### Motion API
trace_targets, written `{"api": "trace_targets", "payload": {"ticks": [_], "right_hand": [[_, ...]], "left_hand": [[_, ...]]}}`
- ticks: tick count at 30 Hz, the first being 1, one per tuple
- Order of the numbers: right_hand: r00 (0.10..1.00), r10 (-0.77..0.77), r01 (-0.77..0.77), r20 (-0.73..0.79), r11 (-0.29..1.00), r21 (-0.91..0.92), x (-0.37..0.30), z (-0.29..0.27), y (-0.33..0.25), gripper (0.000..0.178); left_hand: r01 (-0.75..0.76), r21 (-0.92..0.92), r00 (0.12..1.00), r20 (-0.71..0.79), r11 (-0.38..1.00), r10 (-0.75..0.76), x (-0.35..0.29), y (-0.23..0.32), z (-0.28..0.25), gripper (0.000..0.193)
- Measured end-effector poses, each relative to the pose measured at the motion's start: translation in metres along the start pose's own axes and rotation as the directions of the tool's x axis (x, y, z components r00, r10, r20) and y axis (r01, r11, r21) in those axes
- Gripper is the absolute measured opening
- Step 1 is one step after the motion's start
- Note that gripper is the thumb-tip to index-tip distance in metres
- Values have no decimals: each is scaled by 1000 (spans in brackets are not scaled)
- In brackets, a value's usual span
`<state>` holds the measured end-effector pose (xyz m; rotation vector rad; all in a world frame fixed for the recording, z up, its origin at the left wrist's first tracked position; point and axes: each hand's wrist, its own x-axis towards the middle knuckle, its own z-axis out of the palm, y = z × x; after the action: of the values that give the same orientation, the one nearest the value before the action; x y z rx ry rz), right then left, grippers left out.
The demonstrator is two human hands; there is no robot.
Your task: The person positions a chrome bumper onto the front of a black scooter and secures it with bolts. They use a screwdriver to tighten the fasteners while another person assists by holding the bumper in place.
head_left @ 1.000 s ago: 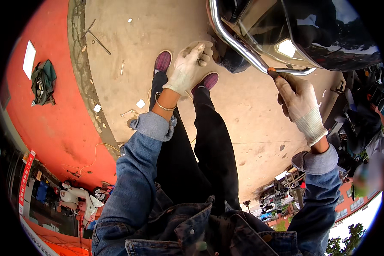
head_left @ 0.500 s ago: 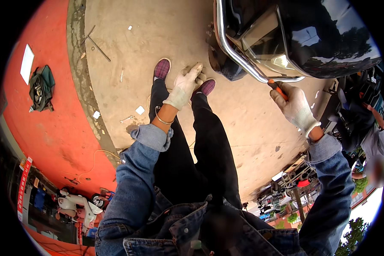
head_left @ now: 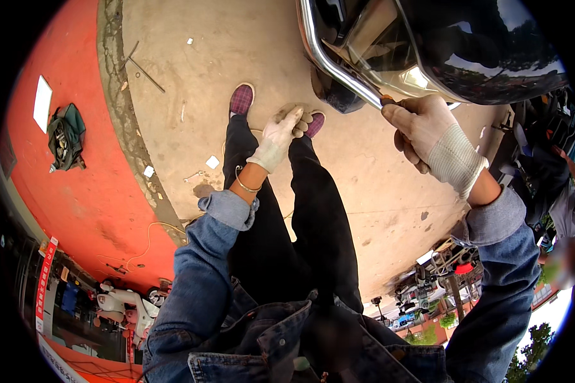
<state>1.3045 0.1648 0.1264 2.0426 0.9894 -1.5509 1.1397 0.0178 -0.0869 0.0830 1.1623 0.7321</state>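
Observation:
My right hand (head_left: 426, 129), in a white work glove, is closed around an orange-and-black handled tool (head_left: 387, 100). Only a small end of the tool shows by the thumb; the rest is hidden. This hand is against or just in front of a chrome bar (head_left: 340, 73) that curves around the clear lamp cover (head_left: 384, 45) of a glossy black vehicle (head_left: 485, 57). My left hand (head_left: 280, 135), gloved too, hangs over my legs near my shoes, its fingers curled in against the thumb. What it holds, if anything, cannot be made out.
On the concrete lie a T-shaped metal tool (head_left: 144, 71), a wrench (head_left: 193, 176) and white scraps (head_left: 212, 162). An open green bag (head_left: 67, 137) rests on the red ground at left, by a white panel (head_left: 42, 103). A person (head_left: 563, 210) is at far right, near parked vehicles.
My right hand has moved left and up along the chrome bar, turning so it covers most of the tool. The vehicle sits slightly further left in view. My left hand barely shifts.

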Motion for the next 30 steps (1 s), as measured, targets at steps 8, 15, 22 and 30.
{"api": "trace_targets", "payload": {"ticks": [8,15,22,30], "right_hand": [[851,-504,370,-146,774,-514,59,-5,101,35],[674,-737,587,-48,573,-572,86,-17,131,36],[650,-760,616,-5,530,-583,95,-12,128,35],[591,-807,477,24,324,-817,93,-10,142,44]], "left_hand": [[67,-27,998,8,997,-67,4,-13,-2,25],[13,246,980,-195,969,36,36,-37,-50,20],[106,150,792,-610,983,8,118,-171,-190,22],[677,575,622,-780,459,60,193,-280,-226,29]]}}
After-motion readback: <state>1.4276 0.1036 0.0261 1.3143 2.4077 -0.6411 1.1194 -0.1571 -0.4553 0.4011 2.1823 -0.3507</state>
